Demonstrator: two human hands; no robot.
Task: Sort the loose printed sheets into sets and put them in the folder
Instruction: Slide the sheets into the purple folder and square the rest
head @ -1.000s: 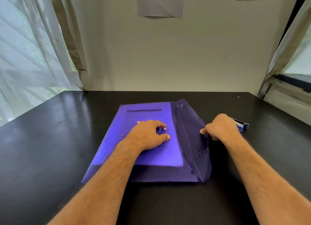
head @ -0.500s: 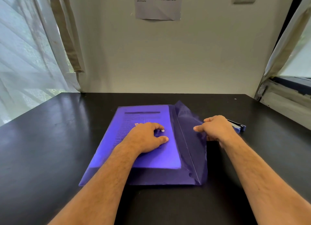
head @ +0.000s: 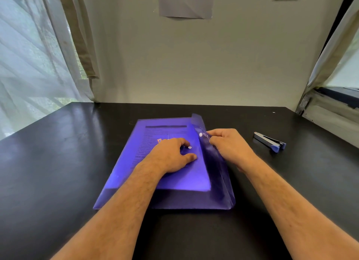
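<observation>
The right hand [head: 227, 147] pinches the edge of the flap [head: 211, 156], close to the white snap [head: 200, 135] on it. The flap stands up on its fold, tilted a little toward the left. The left hand [head: 171, 156] lies on top of the folder [head: 174, 180] with loose, spread fingers and presses it down. It holds nothing. A second white snap [head: 189, 147] sits on the folder between the finger and thumb of that hand.

The folder is purple and see-through. It lies flat on the black table [head: 58, 162], right in front of the person. Its long side runs away from the person, and the flap runs along its right side. The sheets [head: 155, 141] are already inside, and their dark print shows through the cover.

The two snaps are near each other. The one on the folder lies to the left of the one on the flap and a bit lower, so the flap likely has to fold over to the left and down. The right hand is the one nearer the flap.

How many sheets are inside is hard to tell, and the print is too small to read. The left arm hides part of the folder. A stapler [head: 270, 142] lies on the table to the right, well apart from the hands
</observation>
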